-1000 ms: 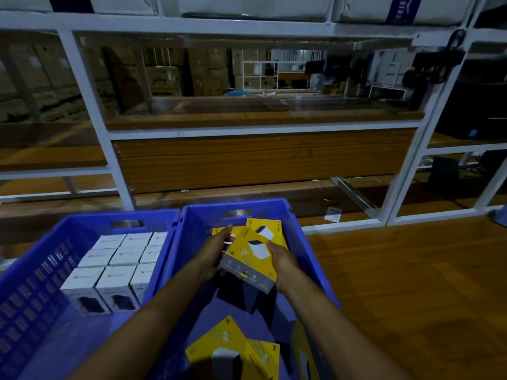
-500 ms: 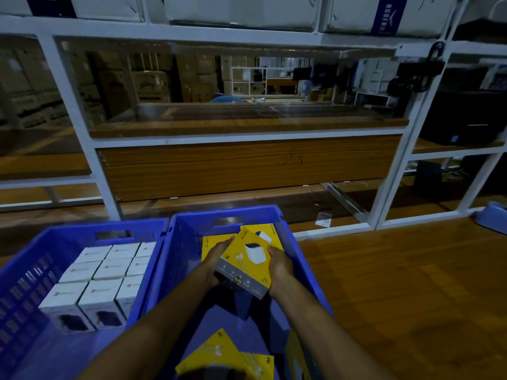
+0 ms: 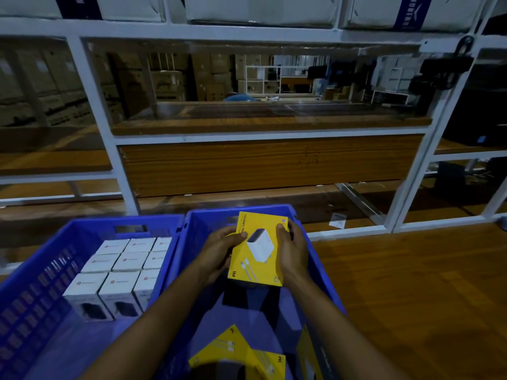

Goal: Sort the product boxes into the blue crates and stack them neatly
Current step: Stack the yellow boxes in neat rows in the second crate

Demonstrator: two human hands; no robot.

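Both forearms reach forward over the right blue crate, where the left hand and right hand grip a yellow box by its sides.

Two blue crates, nine white boxes, at least four yellow boxes.

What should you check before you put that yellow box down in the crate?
1. Both the left hand and right hand grip the yellow box: ok.
2. It is over the right crate, away from the white boxes: ok.
3. Printed face up: ok.
4. Spot underneath is free: cannot tell, hidden.
5. Nearer, the loose yellow boxes are stacked neatly: not ok, askew.
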